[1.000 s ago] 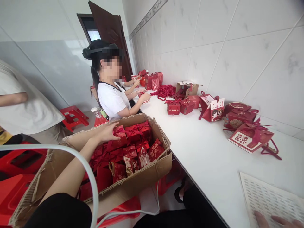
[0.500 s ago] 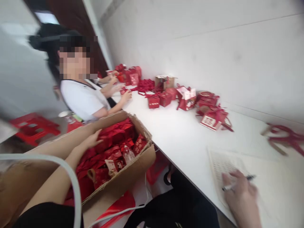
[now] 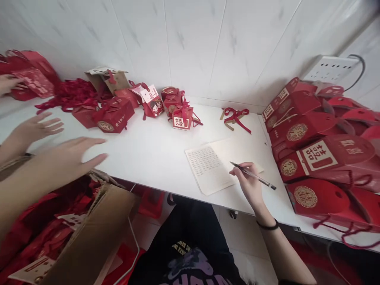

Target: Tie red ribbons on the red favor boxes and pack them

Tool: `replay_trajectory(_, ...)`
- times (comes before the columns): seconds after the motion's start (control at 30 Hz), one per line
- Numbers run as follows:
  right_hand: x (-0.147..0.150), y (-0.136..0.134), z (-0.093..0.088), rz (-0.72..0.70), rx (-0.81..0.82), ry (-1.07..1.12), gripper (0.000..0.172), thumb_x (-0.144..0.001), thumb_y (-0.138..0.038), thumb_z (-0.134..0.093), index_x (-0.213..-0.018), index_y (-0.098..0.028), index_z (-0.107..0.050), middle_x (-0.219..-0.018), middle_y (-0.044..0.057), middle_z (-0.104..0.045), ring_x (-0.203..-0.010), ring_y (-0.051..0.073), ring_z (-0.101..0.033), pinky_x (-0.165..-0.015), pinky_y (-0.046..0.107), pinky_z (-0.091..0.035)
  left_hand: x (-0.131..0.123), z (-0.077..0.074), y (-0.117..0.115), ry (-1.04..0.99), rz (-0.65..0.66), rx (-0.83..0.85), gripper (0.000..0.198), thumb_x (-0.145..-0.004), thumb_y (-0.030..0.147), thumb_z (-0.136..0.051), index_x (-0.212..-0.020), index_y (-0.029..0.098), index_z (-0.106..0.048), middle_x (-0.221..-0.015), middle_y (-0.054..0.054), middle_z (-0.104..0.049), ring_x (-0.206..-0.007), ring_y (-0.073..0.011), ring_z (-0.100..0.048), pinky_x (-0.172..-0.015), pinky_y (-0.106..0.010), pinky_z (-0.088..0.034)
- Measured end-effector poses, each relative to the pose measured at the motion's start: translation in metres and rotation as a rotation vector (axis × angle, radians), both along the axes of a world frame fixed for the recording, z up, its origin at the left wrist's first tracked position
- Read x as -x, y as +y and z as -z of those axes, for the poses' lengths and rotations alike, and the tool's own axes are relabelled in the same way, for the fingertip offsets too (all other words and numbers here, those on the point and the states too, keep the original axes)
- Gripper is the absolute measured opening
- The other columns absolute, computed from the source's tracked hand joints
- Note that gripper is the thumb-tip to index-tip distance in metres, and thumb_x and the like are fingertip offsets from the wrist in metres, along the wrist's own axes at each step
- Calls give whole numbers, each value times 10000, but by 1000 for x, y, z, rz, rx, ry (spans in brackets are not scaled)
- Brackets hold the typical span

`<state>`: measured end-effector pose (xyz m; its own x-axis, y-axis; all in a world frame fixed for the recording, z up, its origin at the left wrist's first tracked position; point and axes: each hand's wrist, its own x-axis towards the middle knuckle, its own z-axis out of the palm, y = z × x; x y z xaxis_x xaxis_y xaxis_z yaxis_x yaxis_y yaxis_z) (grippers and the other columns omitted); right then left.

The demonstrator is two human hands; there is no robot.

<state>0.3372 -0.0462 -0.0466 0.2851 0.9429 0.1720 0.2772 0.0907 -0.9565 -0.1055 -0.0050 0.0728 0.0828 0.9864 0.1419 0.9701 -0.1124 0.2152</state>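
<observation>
My right hand (image 3: 248, 183) holds a black pen (image 3: 255, 177) over an open notebook (image 3: 209, 168), whose left page carries rows of handwriting. Its tip points left, above the paper. My left hand (image 3: 75, 154) is open and slightly blurred, with thumb and fingers apart, holding nothing. It hovers by the table's front edge, above the corner of a cardboard box (image 3: 97, 231) filled with red gift boxes (image 3: 63, 233). Beyond my left hand stand small red gift boxes (image 3: 114, 114) on the white table (image 3: 148, 146).
A co-worker's open hand (image 3: 37, 132) is just past mine; another person's hand (image 3: 12, 84) touches red packaging farther left. Large red gift boxes (image 3: 320, 158) crowd the right, below a power strip (image 3: 329, 67). Red ribbons (image 3: 236, 118) lie near the wall, beside a small double-happiness box (image 3: 182, 118).
The view has swung right. My left hand has come out of the cardboard box and up toward the table. My right hand still holds the pen, now raised off the page.
</observation>
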Motion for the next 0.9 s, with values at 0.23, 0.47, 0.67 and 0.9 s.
replay_trajectory(0.23, 24, 39, 4, -407, 48, 49, 326, -836, -500, -531, -731, -209, -428, -564, -19, -573, -527, 132, -547, -544, 262, -434, -206, 47, 82, 36, 601, 203, 318, -814, 337, -457, -1034, 191, -635, -1064, -41, -655, -947, -210, -600, -850, -304, -435)
replay_trajectory(0.47, 34, 56, 27, -439, 94, 51, 236, -805, -382, -586, -715, -201, -465, -594, -34, -519, -521, 114, -490, -482, 230, -379, -296, 126, 119, -381, 439, 136, 233, -844, 248, -419, -894, 165, -632, -791, -30, -665, -685, -144, -588, -631, -241, -425)
replay_trajectory(0.67, 33, 51, 29, -341, 89, -83, 243, -789, -303, -597, -645, -209, -426, -565, -49, -456, -517, 107, -427, -489, 227, -352, -301, 148, 122, -479, 418, 121, 183, -818, 232, -451, -796, 173, -623, -691, -2, -626, -599, -133, -533, -567, -249, -370)
replay_trajectory(0.9, 34, 49, 24, -311, 193, -167, 356, -807, -304, -532, -546, -210, -310, -464, -60, -382, -440, 87, -357, -451, 224, -293, -305, 151, 126, -385, 435, 44, 140, -800, 155, -459, -743, 150, -586, -694, -15, -611, -579, -139, -512, -603, -275, -367)
